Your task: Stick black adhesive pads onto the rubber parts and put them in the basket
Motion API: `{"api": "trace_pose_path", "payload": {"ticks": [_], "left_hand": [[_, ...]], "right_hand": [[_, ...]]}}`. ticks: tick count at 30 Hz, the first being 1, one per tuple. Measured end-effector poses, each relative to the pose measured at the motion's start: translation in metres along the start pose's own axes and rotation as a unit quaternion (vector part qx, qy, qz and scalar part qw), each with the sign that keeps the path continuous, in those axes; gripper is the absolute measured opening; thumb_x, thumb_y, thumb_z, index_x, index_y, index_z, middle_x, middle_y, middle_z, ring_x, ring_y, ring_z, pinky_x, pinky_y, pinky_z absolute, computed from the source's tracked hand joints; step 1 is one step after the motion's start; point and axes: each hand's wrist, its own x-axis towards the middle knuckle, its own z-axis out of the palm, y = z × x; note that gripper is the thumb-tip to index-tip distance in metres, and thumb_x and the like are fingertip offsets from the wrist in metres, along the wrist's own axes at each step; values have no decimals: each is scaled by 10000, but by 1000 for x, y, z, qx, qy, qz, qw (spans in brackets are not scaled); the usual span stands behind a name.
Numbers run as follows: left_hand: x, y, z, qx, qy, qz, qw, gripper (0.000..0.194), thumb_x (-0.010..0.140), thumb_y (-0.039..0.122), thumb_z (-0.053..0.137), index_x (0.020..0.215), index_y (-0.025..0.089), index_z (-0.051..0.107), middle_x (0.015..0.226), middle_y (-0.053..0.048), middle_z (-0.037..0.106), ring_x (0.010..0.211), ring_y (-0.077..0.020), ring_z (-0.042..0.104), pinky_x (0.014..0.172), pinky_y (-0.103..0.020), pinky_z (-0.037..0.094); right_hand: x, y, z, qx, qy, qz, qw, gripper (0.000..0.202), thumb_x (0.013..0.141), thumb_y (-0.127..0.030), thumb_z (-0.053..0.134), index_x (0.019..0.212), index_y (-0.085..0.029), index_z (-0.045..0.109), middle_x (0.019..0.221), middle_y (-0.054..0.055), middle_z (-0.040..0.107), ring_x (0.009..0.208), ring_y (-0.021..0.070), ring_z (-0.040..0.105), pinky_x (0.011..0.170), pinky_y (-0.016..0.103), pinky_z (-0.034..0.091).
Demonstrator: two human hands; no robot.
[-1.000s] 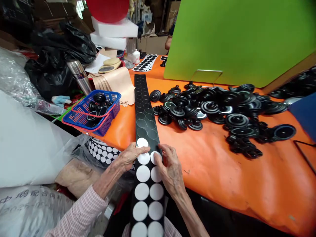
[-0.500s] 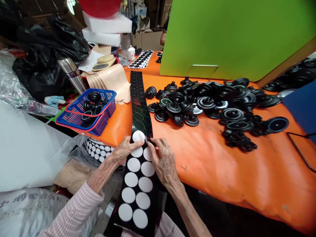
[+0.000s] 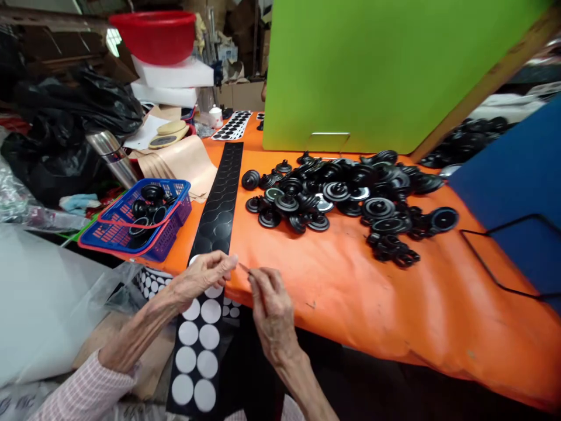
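A long black strip point(image 3: 219, 202) with cut circles lies over the orange table point(image 3: 350, 280) and hangs past its front edge, where white circles show in two columns. Above the strip, my left hand point(image 3: 208, 275) pinches one side of a small thin piece point(image 3: 243, 268). The other side of that piece is between the fingertips of my right hand point(image 3: 272, 304), just right of the strip. The piece is seen nearly edge-on, so its face is hidden. Many black round parts point(image 3: 337, 184) with stems are heaped behind my hands.
A blue basket point(image 3: 175, 225) with black parts stands at the left, near brown paper point(image 3: 193, 164) and a steel flask point(image 3: 114, 158). A green panel point(image 3: 350, 70) rises behind the heap. At the right is a blue panel point(image 3: 517, 193) with a black wire stand.
Both hands have lifted off the strip with the small thin piece between them. The strip's hanging part has shifted left, and the view has turned slightly right.
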Motion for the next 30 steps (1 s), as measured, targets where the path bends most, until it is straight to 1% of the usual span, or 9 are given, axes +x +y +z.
{"api": "trace_pose_path", "payload": {"ticks": [2, 4, 9, 14, 17, 19, 22, 26, 30], "left_hand": [[6, 6, 16, -84, -68, -32, 994, 376, 669, 476, 709, 761, 151, 546, 702, 12, 552, 621, -98, 502, 639, -244, 403], [14, 12, 28, -115, -65, -20, 991, 366, 630, 421, 743, 765, 153, 532, 709, 17, 557, 618, -92, 527, 650, -240, 417], [40, 41, 60, 111, -103, 69, 986, 268, 799, 429, 551, 786, 163, 574, 725, -24, 595, 643, -159, 597, 660, -300, 458], [88, 63, 109, 445, 95, 279, 846, 301, 834, 132, 446, 1092, 172, 597, 1141, -123, 574, 979, -237, 580, 808, -353, 456], [123, 58, 130, 543, 76, 346, 761, 403, 780, 78, 530, 1176, 151, 556, 1241, -173, 520, 1100, -309, 513, 873, -431, 431], [139, 53, 136, 549, 60, 369, 747, 385, 802, 61, 503, 1177, 137, 545, 1227, -185, 532, 1112, -322, 494, 900, -474, 405], [145, 46, 136, 526, 38, 383, 759, 294, 860, 56, 399, 1081, 136, 575, 1133, -170, 581, 1103, -295, 497, 939, -482, 377], [130, 40, 123, 485, 23, 381, 787, 283, 843, 215, 545, 1115, 137, 541, 1080, -147, 591, 1046, -274, 533, 919, -451, 420], [99, 29, 101, 142, -69, 184, 970, 391, 866, 406, 541, 1176, 174, 491, 929, -69, 613, 765, -164, 607, 699, -314, 511]], "right_hand": [[-1, -1, -1, 43, -15, 10, 999, 249, 922, -242, 470, 1129, -221, 606, 1090, 99, 595, 929, 180, 648, 772, 299, 561], [1, 2, -7, 105, 0, 82, 991, 291, 889, -306, 535, 1164, -219, 574, 1148, 105, 590, 952, 185, 643, 782, 310, 563], [15, 20, -29, 221, 112, 265, 932, 285, 823, -471, 589, 770, -192, 560, 628, -19, 572, 580, 126, 565, 573, 251, 486], [23, 28, -54, 213, 207, 278, 913, 300, 775, -487, 625, 758, -199, 544, 594, -38, 544, 580, 117, 529, 592, 240, 444], [12, 32, -70, 232, 175, 309, 906, 319, 760, -508, 645, 787, -202, 561, 622, -36, 535, 606, 122, 522, 589, 236, 440], [1, 35, -77, 245, 152, 329, 899, 342, 739, -525, 665, 808, -203, 575, 664, -29, 540, 613, 123, 517, 584, 238, 443], [-11, 37, -83, 244, 140, 333, 900, 368, 708, -538, 692, 833, -203, 602, 745, -12, 562, 644, 125, 529, 635, 252, 467], [-16, 35, -88, 243, 104, 330, 906, 352, 745, -540, 661, 839, -205, 609, 790, 7, 594, 706, 145, 566, 690, 268, 495], [-15, 34, -91, 203, 74, 292, 932, 300, 809, -501, 602, 873, -209, 620, 844, 31, 634, 795, 178, 592, 737, 293, 499]]}}
